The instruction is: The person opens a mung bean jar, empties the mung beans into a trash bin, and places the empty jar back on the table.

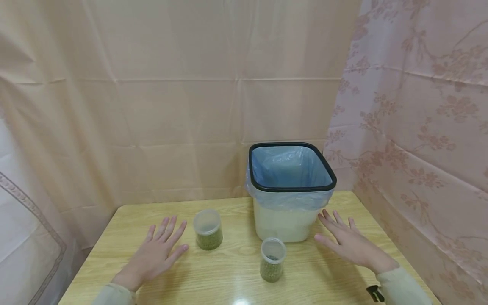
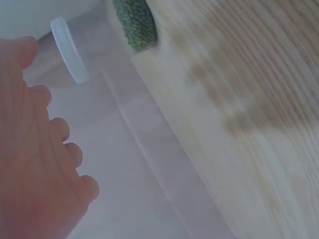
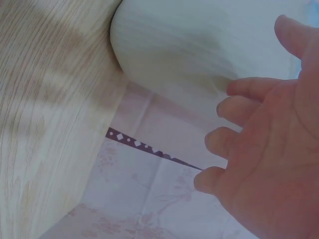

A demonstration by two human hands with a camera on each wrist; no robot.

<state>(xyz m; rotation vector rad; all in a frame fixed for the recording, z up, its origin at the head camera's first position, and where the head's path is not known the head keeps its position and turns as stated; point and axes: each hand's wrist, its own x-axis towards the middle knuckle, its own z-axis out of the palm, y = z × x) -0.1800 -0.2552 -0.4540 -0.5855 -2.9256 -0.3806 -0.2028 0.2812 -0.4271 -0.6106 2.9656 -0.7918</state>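
My left hand (image 1: 154, 254) is spread over the left part of the table, fingers straight and holding nothing. Just right of it stands a wide clear jar (image 1: 209, 237) with a whitish lid and green grains inside; the left wrist view catches its lid (image 2: 70, 50) and green contents (image 2: 137, 24). My right hand (image 1: 350, 245), also spread and holding nothing, hovers beside the trash bin (image 1: 282, 222), fingertips near its lower right side. A narrower clear jar (image 1: 272, 262) with dark green grains stands in front of the bin, between the hands.
The cream bin is lined with a bluish plastic bag (image 1: 289, 199) under a black rim (image 1: 293, 189). Everything stands on a light wood-grain table (image 1: 225, 288). A beige curtain (image 1: 171, 106) hangs behind, and a pink floral curtain (image 1: 427, 127) borders the right side.
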